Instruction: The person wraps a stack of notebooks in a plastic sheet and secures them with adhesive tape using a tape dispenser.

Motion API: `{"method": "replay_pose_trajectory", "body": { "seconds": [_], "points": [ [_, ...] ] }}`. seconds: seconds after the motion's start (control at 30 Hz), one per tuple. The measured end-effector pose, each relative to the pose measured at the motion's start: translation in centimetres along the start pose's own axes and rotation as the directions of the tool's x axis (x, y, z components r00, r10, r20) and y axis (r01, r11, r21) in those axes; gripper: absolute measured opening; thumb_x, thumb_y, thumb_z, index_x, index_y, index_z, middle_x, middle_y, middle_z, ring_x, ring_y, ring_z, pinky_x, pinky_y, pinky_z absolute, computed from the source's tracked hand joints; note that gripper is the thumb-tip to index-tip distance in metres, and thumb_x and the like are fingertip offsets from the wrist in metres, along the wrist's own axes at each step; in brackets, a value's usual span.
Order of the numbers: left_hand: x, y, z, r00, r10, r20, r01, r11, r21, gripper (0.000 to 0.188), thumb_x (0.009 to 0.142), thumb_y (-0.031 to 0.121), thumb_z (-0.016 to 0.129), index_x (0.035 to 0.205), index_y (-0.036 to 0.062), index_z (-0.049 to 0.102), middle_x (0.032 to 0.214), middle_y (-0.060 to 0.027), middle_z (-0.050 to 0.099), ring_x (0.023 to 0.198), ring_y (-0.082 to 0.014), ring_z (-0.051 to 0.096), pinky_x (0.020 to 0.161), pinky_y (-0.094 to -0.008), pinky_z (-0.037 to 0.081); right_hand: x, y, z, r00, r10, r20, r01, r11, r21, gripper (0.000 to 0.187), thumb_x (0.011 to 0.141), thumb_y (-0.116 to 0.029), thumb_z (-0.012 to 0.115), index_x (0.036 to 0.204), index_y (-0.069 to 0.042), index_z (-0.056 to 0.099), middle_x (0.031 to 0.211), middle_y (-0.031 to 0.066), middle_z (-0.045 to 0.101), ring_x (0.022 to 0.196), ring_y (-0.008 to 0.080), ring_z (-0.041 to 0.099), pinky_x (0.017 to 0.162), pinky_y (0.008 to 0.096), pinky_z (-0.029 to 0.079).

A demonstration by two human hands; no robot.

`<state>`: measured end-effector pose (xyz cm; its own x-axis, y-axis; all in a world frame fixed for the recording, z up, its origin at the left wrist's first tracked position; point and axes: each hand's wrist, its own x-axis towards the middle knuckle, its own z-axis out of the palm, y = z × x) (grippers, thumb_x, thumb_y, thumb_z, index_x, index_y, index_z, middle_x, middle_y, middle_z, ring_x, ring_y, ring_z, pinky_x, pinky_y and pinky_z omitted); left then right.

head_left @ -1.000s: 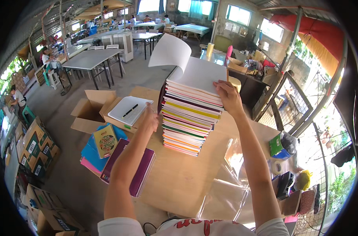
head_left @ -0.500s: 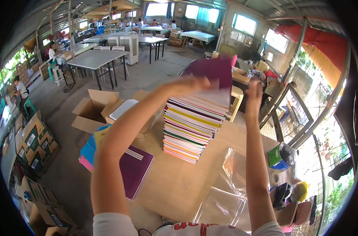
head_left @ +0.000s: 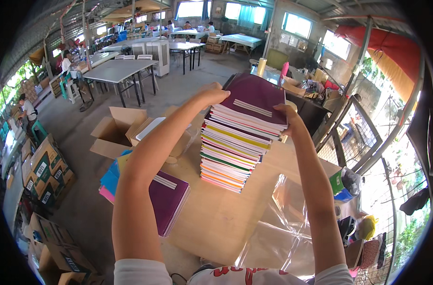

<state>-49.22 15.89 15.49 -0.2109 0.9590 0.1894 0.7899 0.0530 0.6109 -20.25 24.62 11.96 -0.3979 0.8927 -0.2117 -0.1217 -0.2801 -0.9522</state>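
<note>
Frame ctr: tall stack of white-paged notebooks [head_left: 228, 159] on pale brown wooden table [head_left: 209, 228], w/ purple-covered notebook [head_left: 257, 92] on top. Lower L of stack, at table's L edge: second purple notebook [head_left: 170, 203]; flat blue folders [head_left: 110, 175] up-L of it. Open brown cardboard box [head_left: 109, 147] behind folders. Clear plastic sheets [head_left: 273, 237] on table, lower R; green-and-blue carton [head_left: 339, 184] R of sheets. Upper L: grey-topped rectangular table [head_left: 115, 70], white boxy unit [head_left: 160, 58] behind its R end. Far L: piled brown cardboard cartons [head_left: 46, 168].
</note>
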Motion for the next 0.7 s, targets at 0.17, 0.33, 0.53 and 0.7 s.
{"method": "replay_pose_trajectory", "body": {
  "seconds": [0.17,0.33,0.53,0.7],
  "points": [
    [-3.1,0.9,0.5,0.965,-0.031,0.261,0.099,0.962,-0.254,0.061,0.094,0.044,0.061,0.135,0.0002,0.05,0.123,-0.0148,0.061,0.109,-0.0299,0.059,0.096,-0.0421,0.044,-2.6,-0.9,-2.7,0.994,0.046,0.098,-0.043,0.999,-0.028,0.043,0.08,-0.021,0.07,0.115,0.0,0.058,0.105,0.0164,0.068,0.091,0.0283,0.07,0.083,0.0452,0.058],
    [-11.5,0.6,4.4,0.739,0.651,0.175,-0.533,0.723,-0.44,0.1,0.085,0.028,0.076,0.158,0.0095,0.011,0.154,-0.0228,0.034,0.14,-0.033,0.038,0.115,-0.046,0.029,-12.4,0.6,-9.6,0.999,-0.031,0.028,0.028,0.994,0.102,0.04,0.085,-0.015,0.067,0.118,0.006,0.058,0.106,0.0199,0.069,0.089,0.0277,0.071,0.083,0.0395,0.059],
    [-14.9,4.1,15.6,0.262,0.787,-0.559,-0.922,0.376,0.097,0.086,0.08,0.039,0.076,0.149,0.0114,0.035,0.149,-0.0224,0.043,0.144,-0.0422,0.03,0.117,-0.0604,0.016,-24.7,6.1,-11.2,0.974,-0.006,-0.228,0.05,0.981,0.185,0.031,0.078,-0.016,0.073,0.104,-0.002,0.068,0.096,0.0099,0.07,0.088,0.0203,0.068,0.085,0.0319,0.055],
    [-20.1,17.3,20.2,0.315,0.742,-0.592,-0.94,0.158,-0.302,0.045,0.071,0.033,0.078,0.105,0.0079,0.062,0.099,-0.0083,0.068,0.092,-0.0286,0.067,0.104,-0.0515,0.042,-33.2,11.2,-20.7,0.928,-0.307,0.209,0.117,0.775,0.621,0.033,0.08,-0.014,0.073,0.109,0.0,0.066,0.101,0.0126,0.068,0.092,0.0233,0.068,0.085,0.0372,0.055]
  ]
}}
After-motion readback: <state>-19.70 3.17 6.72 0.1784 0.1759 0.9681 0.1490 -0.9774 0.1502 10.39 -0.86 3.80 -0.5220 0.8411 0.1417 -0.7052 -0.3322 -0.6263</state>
